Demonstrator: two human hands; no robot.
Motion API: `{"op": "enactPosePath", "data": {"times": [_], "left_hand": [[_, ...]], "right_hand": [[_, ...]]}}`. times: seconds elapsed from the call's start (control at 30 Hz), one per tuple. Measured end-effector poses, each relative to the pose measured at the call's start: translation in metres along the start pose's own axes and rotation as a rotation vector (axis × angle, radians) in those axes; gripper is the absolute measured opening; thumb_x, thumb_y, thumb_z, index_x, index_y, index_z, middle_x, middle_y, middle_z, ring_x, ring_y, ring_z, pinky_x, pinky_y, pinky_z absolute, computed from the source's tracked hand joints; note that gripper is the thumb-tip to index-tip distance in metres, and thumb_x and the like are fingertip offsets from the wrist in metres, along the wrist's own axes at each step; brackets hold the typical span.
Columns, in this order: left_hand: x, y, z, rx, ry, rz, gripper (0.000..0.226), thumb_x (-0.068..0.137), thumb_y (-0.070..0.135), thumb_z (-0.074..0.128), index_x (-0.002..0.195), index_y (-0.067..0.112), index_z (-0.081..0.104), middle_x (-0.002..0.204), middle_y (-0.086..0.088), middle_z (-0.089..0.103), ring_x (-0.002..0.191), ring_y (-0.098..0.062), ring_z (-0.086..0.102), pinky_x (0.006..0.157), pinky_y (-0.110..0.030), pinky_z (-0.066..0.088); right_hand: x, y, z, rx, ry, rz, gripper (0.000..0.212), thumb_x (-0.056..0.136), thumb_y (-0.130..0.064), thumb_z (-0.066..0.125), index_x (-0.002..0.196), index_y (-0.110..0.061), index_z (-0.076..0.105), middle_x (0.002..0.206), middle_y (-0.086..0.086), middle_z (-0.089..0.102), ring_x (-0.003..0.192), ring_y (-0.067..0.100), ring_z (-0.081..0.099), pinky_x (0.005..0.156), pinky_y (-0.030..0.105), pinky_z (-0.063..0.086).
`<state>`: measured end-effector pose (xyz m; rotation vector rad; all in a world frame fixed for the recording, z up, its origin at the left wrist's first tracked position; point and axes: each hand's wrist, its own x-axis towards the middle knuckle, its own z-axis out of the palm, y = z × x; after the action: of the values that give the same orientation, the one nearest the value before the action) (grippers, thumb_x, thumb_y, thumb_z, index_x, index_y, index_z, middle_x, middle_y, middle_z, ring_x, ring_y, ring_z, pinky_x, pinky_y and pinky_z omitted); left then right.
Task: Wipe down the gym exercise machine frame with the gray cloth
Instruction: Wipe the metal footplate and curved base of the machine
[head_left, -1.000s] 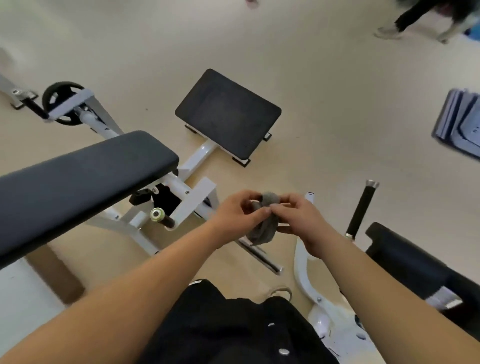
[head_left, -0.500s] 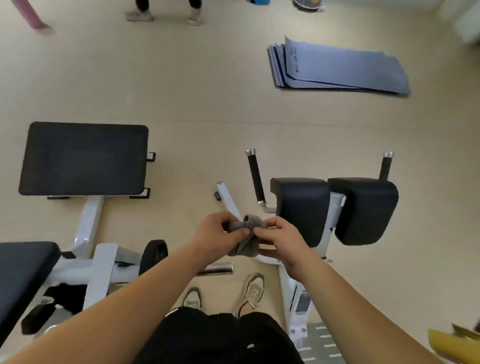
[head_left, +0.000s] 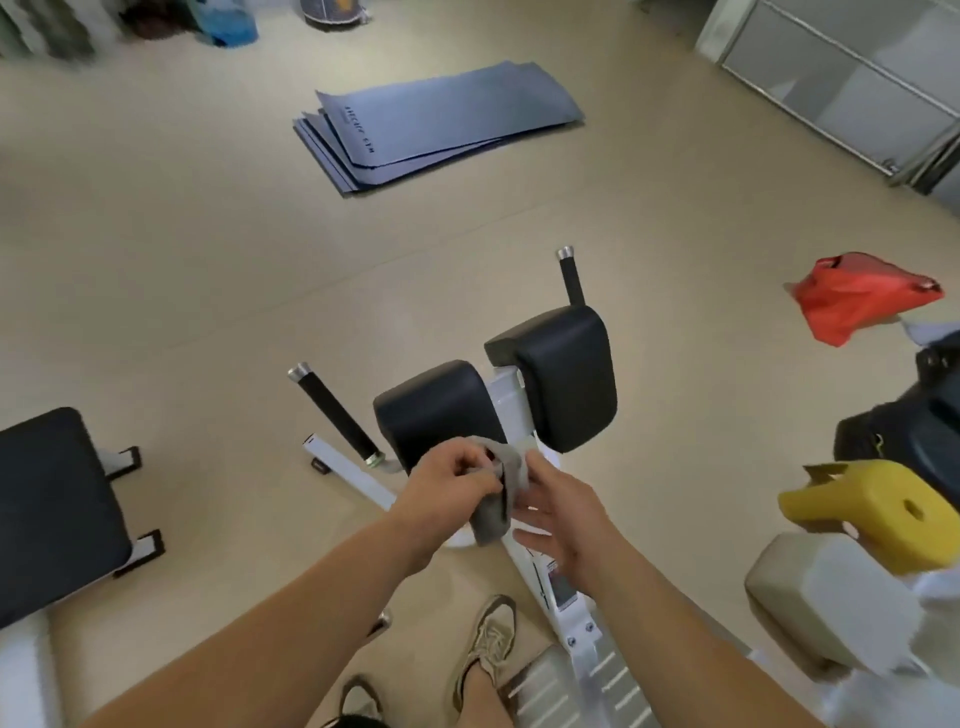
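Observation:
The gray cloth (head_left: 497, 501) hangs bunched between my hands, just above the white frame (head_left: 358, 475) of the exercise machine. My left hand (head_left: 447, 488) grips the cloth from the left with curled fingers. On the right side of the cloth, my right hand (head_left: 563, 514) has loosely spread fingers, and its thumb touches the cloth's upper edge. Two black pads (head_left: 441, 405) (head_left: 566, 374) sit on the frame's white post (head_left: 511, 400) right behind my hands. Two black handles (head_left: 337, 410) (head_left: 571, 280) stick out beside the pads.
A black bench pad (head_left: 52, 509) is at the left. Gray mats (head_left: 431, 130) lie on the floor further away. A red bag (head_left: 857, 296), a black bag (head_left: 909, 431) and a yellow foam piece (head_left: 883, 509) are at the right. My shoe (head_left: 488, 644) stands beside the frame's base.
The view has swung right, from the bench to the twin-pad machine. My hands, with the cloth, now hover over its white frame. The right hand's fingers have loosened from the cloth.

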<state>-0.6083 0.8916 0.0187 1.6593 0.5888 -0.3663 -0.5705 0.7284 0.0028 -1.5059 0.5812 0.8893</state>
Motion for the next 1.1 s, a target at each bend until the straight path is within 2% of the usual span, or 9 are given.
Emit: {"op": "enactPosePath", "data": {"times": [0.13, 0.33, 0.5, 0.6, 0.7, 0.8, 0.97, 1.03, 1.1], "left_hand": [[0.034, 0.025, 0.032, -0.001, -0.222, -0.029, 0.005, 0.08, 0.022, 0.069, 0.08, 0.025, 0.065, 0.1, -0.006, 0.068, 0.1, -0.028, 0.066, 0.085, -0.04, 0.059], [0.085, 0.026, 0.046, 0.181, -0.213, 0.005, 0.013, 0.09, 0.026, 0.074, 0.095, 0.037, 0.07, 0.098, 0.011, 0.071, 0.093, -0.005, 0.069, 0.085, -0.029, 0.062], [0.15, 0.025, 0.007, 0.419, 0.084, 0.157, 0.017, 0.097, 0.028, 0.062, 0.108, 0.041, 0.062, 0.101, 0.026, 0.065, 0.092, 0.01, 0.061, 0.084, -0.014, 0.046], [0.195, 0.021, -0.021, 0.609, 0.249, 0.264, 0.021, 0.099, 0.033, 0.056, 0.119, 0.04, 0.057, 0.111, 0.024, 0.058, 0.102, -0.001, 0.055, 0.088, -0.022, 0.042], [0.233, -0.006, -0.036, 0.815, 0.127, 0.113, 0.045, 0.104, 0.048, 0.045, 0.147, 0.035, 0.044, 0.149, 0.01, 0.051, 0.136, -0.017, 0.048, 0.114, -0.038, 0.04], [0.252, -0.039, -0.052, 0.843, -0.053, 0.001, 0.071, 0.099, 0.073, 0.022, 0.162, 0.04, 0.017, 0.168, 0.016, 0.023, 0.155, -0.014, 0.022, 0.126, -0.043, 0.02], [0.263, -0.063, -0.066, 0.88, 0.045, 0.121, 0.088, 0.084, 0.092, 0.005, 0.158, 0.048, 0.02, 0.163, 0.024, 0.03, 0.149, -0.007, 0.029, 0.121, -0.041, 0.021], [0.266, -0.065, -0.064, 0.892, 0.083, 0.13, 0.089, 0.083, 0.094, 0.006, 0.158, 0.048, 0.021, 0.162, 0.025, 0.032, 0.149, -0.007, 0.029, 0.12, -0.042, 0.02], [0.267, -0.068, -0.063, 0.887, 0.078, 0.126, 0.091, 0.082, 0.095, 0.006, 0.158, 0.047, 0.023, 0.161, 0.025, 0.032, 0.149, -0.007, 0.029, 0.12, -0.041, 0.019]], "right_hand": [[0.036, -0.028, -0.036, 0.111, -0.147, -0.028, 0.043, 0.097, -0.054, 0.063, 0.118, -0.018, 0.077, 0.115, 0.011, 0.076, 0.107, 0.026, 0.074, 0.089, 0.041, 0.061], [0.088, -0.047, -0.058, 0.094, 0.122, -0.07, 0.023, 0.104, -0.028, 0.056, 0.112, -0.014, 0.073, 0.103, 0.011, 0.077, 0.098, 0.028, 0.075, 0.086, 0.044, 0.062], [0.116, -0.087, -0.048, -0.298, 0.249, -0.334, 0.035, 0.108, -0.048, 0.04, 0.125, -0.025, 0.06, 0.106, -0.001, 0.066, 0.098, 0.012, 0.066, 0.072, 0.023, 0.055], [0.137, -0.114, -0.04, -0.64, 0.299, -0.609, 0.039, 0.103, -0.058, 0.031, 0.107, -0.03, 0.058, 0.1, -0.01, 0.063, 0.093, 0.008, 0.064, 0.075, 0.025, 0.055], [0.173, -0.132, -0.027, -1.083, 0.435, -0.88, 0.035, 0.104, -0.049, 0.033, 0.108, -0.026, 0.059, 0.151, -0.003, 0.043, 0.13, 0.01, 0.048, 0.1, 0.03, 0.051], [0.217, -0.138, -0.013, -1.358, 0.303, -0.865, 0.026, 0.105, -0.037, 0.044, 0.12, -0.023, 0.06, 0.166, -0.002, 0.025, 0.15, 0.019, 0.03, 0.116, 0.039, 0.043], [0.276, -0.131, 0.013, -1.739, -0.034, -0.743, 0.059, 0.098, -0.023, 0.042, 0.156, -0.022, 0.034, 0.17, 0.002, 0.022, 0.158, 0.019, 0.009, 0.129, 0.041, 0.0], [0.29, -0.135, 0.023, -1.839, -0.073, -0.785, 0.064, 0.097, -0.025, 0.044, 0.16, -0.023, 0.03, 0.169, 0.001, 0.024, 0.158, 0.018, 0.012, 0.129, 0.044, -0.004], [0.295, -0.14, 0.035, -1.926, -0.135, -0.803, 0.053, 0.097, -0.03, 0.047, 0.15, -0.026, 0.046, 0.159, -0.002, 0.044, 0.149, 0.017, 0.034, 0.128, 0.046, 0.006]]}}
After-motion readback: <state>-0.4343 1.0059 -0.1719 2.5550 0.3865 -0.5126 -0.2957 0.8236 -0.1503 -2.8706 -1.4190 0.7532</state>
